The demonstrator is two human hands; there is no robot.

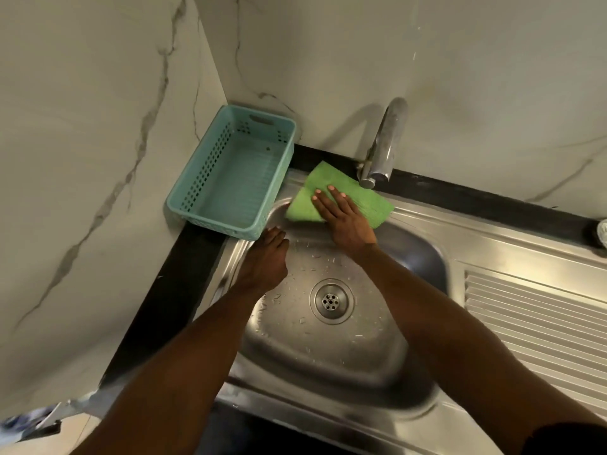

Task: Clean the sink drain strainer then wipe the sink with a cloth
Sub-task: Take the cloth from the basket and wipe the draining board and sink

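Observation:
A green cloth [371, 205] lies over the back rim of the steel sink [345, 353], just below the tap. My right hand [345, 218] presses flat on the cloth with straight fingers. My left hand [267, 257] rests on the sink's left rim beside the basket, its fingers pointing away from me; I cannot tell how far they curl. The round drain strainer [331, 301] sits in the bottom of the basin. Water drops dot the basin around it.
An empty turquoise plastic basket [210, 208] stands on the counter at the sink's back left corner. A chrome tap [382, 146] rises behind the cloth. The ribbed draining board [538, 313] runs to the right. Marble walls close in behind and to the left.

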